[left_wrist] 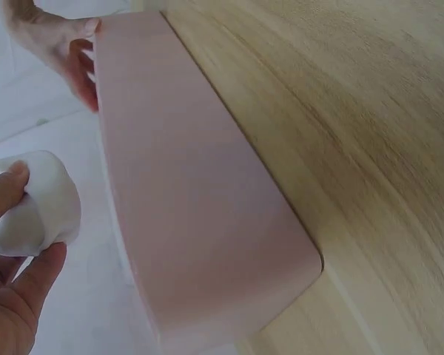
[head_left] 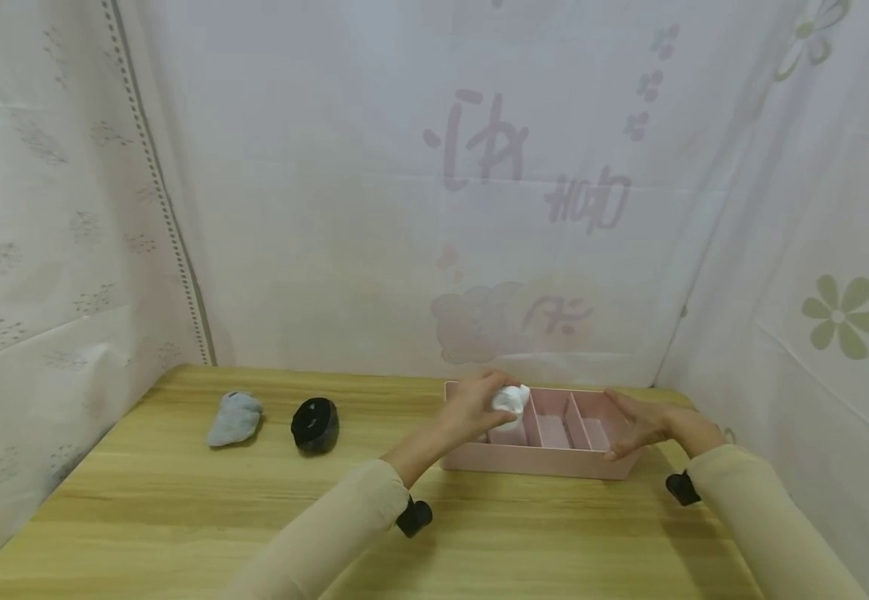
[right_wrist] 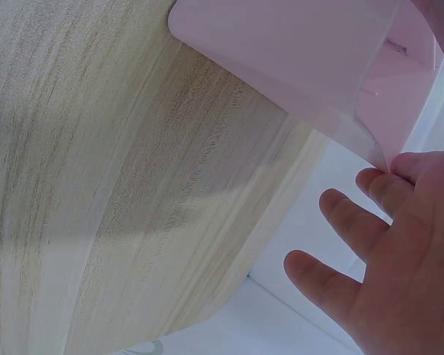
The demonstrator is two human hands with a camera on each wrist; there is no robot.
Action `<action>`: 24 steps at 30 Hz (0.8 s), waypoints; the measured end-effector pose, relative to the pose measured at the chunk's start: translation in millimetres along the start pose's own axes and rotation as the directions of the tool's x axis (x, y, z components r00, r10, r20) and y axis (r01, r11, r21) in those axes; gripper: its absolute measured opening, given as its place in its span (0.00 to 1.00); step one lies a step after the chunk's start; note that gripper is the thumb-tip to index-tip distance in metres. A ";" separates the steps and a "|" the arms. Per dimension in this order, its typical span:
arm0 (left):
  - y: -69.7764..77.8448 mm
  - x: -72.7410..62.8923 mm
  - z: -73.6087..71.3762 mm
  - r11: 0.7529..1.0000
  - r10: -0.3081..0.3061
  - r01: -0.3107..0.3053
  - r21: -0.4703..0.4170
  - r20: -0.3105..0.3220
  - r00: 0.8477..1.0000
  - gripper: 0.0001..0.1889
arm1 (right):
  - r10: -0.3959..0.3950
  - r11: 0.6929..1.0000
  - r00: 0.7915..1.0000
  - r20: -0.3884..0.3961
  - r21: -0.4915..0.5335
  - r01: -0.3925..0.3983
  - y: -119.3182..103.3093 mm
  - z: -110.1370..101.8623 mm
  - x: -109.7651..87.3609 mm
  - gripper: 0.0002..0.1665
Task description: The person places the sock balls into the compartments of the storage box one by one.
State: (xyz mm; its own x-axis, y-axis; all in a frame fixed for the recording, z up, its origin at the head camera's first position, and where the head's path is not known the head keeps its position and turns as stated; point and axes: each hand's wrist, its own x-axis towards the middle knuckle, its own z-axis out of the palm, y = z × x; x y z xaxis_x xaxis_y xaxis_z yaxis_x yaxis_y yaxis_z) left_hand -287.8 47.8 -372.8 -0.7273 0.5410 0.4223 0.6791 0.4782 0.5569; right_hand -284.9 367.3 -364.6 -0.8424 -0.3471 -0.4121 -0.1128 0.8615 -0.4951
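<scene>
My left hand [head_left: 471,408] holds a rolled white cloth bundle [head_left: 511,400] between thumb and fingers, over the left part of a pink divided box [head_left: 539,461]. In the left wrist view the soft, folded bundle [left_wrist: 48,203] is up beside the top edge of the box's long wall [left_wrist: 177,177]. At the box's right end, my right hand [head_left: 640,421] grips the rim. The right wrist view has its thumb and forefinger at the rim corner, with the other fingers [right_wrist: 325,285] spread outside the box.
On the wooden table [head_left: 179,500], a grey cloth bundle [head_left: 235,419] lies at the left, and a black bundle [head_left: 315,425] sits to its right. Upright dividers [head_left: 576,421] split the box into compartments. Printed white curtains [head_left: 329,208] hang behind the table and at both sides.
</scene>
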 end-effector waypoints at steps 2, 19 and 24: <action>0.0 2.4 4.8 1.000 -0.006 0.006 0.016 0.009 1.000 0.23 | 0.001 1.000 1.000 0.000 -0.003 -0.001 -0.6 -0.3 0.0 0.73; -0.9 7.6 32.1 0.958 0.083 -0.114 0.263 0.126 0.989 0.20 | 0.009 1.000 1.000 0.003 0.006 -0.009 -0.8 0.2 -0.4 0.73; -4.3 6.9 37.1 0.940 0.062 -0.115 0.320 0.171 0.983 0.20 | -0.002 1.000 1.000 -0.001 -0.001 0.002 -1.5 0.6 -0.7 0.73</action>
State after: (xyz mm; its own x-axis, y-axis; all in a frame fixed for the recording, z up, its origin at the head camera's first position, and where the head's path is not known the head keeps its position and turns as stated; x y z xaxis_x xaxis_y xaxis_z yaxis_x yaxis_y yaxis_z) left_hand -292.1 75.1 -398.8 -0.6562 0.6799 0.3274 0.7539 0.6090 0.2464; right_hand -283.8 366.1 -364.0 -0.8425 -0.3486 -0.4107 -0.1149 0.8611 -0.4954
